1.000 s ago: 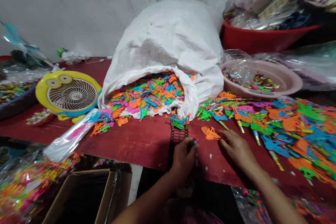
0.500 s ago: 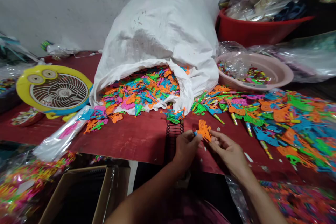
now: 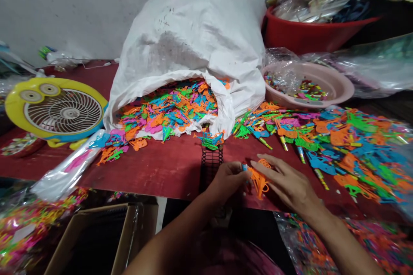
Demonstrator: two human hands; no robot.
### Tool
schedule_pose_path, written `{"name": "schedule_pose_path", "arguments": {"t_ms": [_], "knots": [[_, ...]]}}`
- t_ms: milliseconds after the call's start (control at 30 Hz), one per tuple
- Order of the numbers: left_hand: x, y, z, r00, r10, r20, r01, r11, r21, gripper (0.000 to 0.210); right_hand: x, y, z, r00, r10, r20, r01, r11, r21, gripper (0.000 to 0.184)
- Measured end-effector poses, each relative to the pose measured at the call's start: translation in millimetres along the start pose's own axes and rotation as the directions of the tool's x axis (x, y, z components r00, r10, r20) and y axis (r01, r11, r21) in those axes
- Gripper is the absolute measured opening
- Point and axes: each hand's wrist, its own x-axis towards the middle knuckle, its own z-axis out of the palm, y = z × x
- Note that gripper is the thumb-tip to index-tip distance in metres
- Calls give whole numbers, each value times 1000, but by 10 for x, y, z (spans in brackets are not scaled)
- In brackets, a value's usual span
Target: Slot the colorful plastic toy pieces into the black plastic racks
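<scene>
Between the thumb and fingers of my left hand (image 3: 226,180) is a small tube (image 3: 244,166), pale blue with a red end, standing upright. My right hand (image 3: 292,184) grips an orange plastic piece (image 3: 259,184) with a lattice part and a loop, fingers stretched over its top. The piece touches or nearly touches the left fingertips; whether it is joined to the tube is hidden. Both hands are just above the red table's (image 3: 155,174) front edge. To the right spreads a heap of colourful plastic pieces (image 3: 364,146), several with patterned tubes attached.
A big white sack (image 3: 196,30) lies behind, its mouth spilling similar plastic pieces (image 3: 180,105). At the right stand a pink basin (image 3: 343,88) of small tubes and a red tub (image 3: 300,36). A yellow fan (image 3: 16,103) is at left, above a cardboard box (image 3: 129,227).
The orange piece has turned over and tilted downward, and my right fingers have come across its top. The tube in my left hand is now more upright. The view has shifted slightly right.
</scene>
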Motion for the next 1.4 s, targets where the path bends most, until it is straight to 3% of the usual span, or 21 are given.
{"name": "schedule_pose_path", "arguments": {"t_ms": [67,167,300,367,833,1000,1167,1400], "knots": [[-7,-16,23,1000,11,-25,-11,1000,10,35,-15,9,13,1000,22,16,-22,1000,-5,43],[1,-67,42,989,90,-114,-87,996,32,33,-69,-4,87,984,175,-36,-170,978,118,36],[44,-156,65,947,228,-226,-207,971,116,27,-127,-119,220,881,465,-90,-400,833,383,25],[63,-186,82,935,262,-237,-227,960,166,26,-132,-204,267,847,529,-60,-448,769,456,27],[57,-157,33,896,407,-179,-238,780,579,26,-50,-386,273,870,492,32,-474,816,332,38],[58,-164,-6,883,453,-126,-208,617,759,26,-78,-374,291,867,495,52,-490,830,268,39],[49,-165,-33,904,422,-68,-155,473,867,15,-106,-357,300,881,468,68,-470,853,227,38],[29,-181,-16,931,361,-58,-100,404,910,13,-114,-399,314,875,478,79,-484,850,207,43]]}}
